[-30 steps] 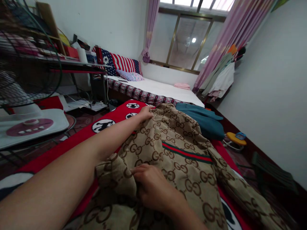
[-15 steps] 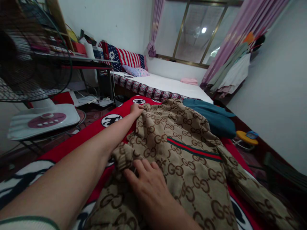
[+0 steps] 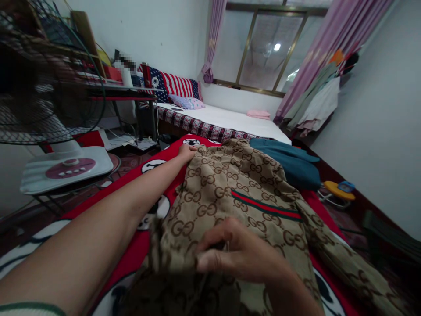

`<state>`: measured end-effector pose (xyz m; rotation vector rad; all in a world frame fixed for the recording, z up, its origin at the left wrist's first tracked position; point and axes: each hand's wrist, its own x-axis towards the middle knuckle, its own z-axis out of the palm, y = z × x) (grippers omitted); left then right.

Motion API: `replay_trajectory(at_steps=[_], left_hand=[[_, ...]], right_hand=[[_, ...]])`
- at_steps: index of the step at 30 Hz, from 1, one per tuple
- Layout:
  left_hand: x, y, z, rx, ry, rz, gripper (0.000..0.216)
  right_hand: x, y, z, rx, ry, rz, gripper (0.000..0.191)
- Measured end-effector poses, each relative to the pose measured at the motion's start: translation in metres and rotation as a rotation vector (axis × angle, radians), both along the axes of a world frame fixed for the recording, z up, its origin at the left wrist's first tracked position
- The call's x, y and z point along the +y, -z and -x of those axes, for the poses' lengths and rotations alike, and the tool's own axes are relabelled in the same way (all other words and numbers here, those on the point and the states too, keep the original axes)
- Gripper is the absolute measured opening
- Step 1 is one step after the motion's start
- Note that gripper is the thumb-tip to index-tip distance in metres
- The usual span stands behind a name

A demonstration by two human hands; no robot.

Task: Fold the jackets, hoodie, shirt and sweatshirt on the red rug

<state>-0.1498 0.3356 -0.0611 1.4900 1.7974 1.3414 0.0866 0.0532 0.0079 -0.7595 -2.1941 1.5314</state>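
Note:
A tan garment [image 3: 243, 184] with a brown ring pattern and a red-and-green stripe lies spread on a red blanket [image 3: 138, 245]. My left hand [image 3: 187, 151] reaches far out and rests closed on the garment's far left edge. My right hand [image 3: 240, 254] is close to me, fingers curled and pinching a raised fold of the same garment at its near edge. The near part of the cloth is blurred.
A dark teal garment [image 3: 289, 160] lies beyond the tan one. A standing fan [image 3: 49, 105] with a white base is at the left. A bed [image 3: 230, 120] with pillows stands under the window. Clothes hang at the right wall. A yellow stool [image 3: 338, 191] sits on the floor.
My right hand went from lying flat on the cloth to pinching and lifting a fold at the near edge. My left hand stays at the far edge.

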Motion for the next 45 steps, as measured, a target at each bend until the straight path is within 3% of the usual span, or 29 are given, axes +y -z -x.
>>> replay_trajectory(at_steps=[1, 2, 3, 6, 8, 11, 15, 20, 23, 26, 28, 30, 32, 34, 39, 42, 45], left_hand=[[-0.001, 0.000, -0.001, -0.017, 0.004, -0.004, 0.036], [-0.003, 0.001, -0.002, -0.035, 0.013, -0.008, 0.038], [-0.005, 0.000, -0.004, -0.055, 0.025, -0.012, 0.040], [-0.013, -0.005, -0.014, -0.117, 0.092, -0.037, 0.049], [-0.016, -0.012, -0.024, -0.147, 0.164, -0.075, 0.056], [-0.015, -0.024, -0.041, -0.153, 0.268, -0.152, 0.065], [-0.006, -0.027, -0.054, -0.071, 0.331, -0.187, 0.063], [-0.015, -0.018, -0.062, 0.108, 0.264, -0.163, 0.046], [-0.031, -0.019, -0.073, 0.347, 0.200, -0.236, 0.033], [-0.043, -0.012, -0.083, 0.673, 0.376, -0.265, 0.033], [-0.046, 0.002, -0.084, 0.769, 0.531, -0.165, 0.043], [-0.045, 0.019, -0.081, 0.796, 0.590, -0.022, 0.053], [-0.043, 0.031, -0.079, 0.798, 0.577, 0.077, 0.058], [-0.041, 0.032, -0.080, 0.809, 0.555, 0.123, 0.060], [-0.056, 0.006, -0.099, 0.851, 0.398, 0.239, 0.062], [-0.079, 0.005, -0.112, 0.870, 0.288, 0.147, 0.062], [-0.098, 0.021, -0.114, 0.835, 0.331, 0.006, 0.062]], right_hand=[[0.000, -0.004, -0.003, -0.034, -0.062, 0.029, 0.026], [0.003, -0.003, -0.005, -0.069, -0.034, 0.015, 0.029], [0.008, 0.001, -0.006, -0.097, 0.083, -0.050, 0.032], [0.031, 0.033, -0.007, -0.176, 0.624, -0.407, 0.028], [0.046, 0.057, -0.006, -0.228, 0.765, -0.526, 0.051], [0.056, 0.080, -0.004, -0.169, 0.700, -0.516, 0.058], [0.052, 0.085, -0.002, -0.155, 0.734, -0.610, 0.049], [0.045, 0.082, 0.000, -0.443, 0.823, -0.740, 0.039], [0.043, 0.078, 0.003, -0.416, 0.789, -0.940, 0.041], [0.044, 0.079, 0.005, -0.420, 0.602, -1.008, 0.047], [0.045, 0.084, 0.005, -0.507, 0.514, -0.926, 0.055], [0.048, 0.089, 0.004, -0.597, 0.476, -0.827, 0.062], [0.049, 0.093, 0.003, -0.649, 0.458, -0.782, 0.062], [0.050, 0.094, 0.002, -0.669, 0.462, -0.784, 0.062], [0.049, 0.095, 0.003, -0.650, 0.478, -0.796, 0.060], [0.048, 0.097, 0.002, -0.604, 0.493, -0.789, 0.058], [0.049, 0.098, 0.000, -0.548, 0.496, -0.783, 0.055]])
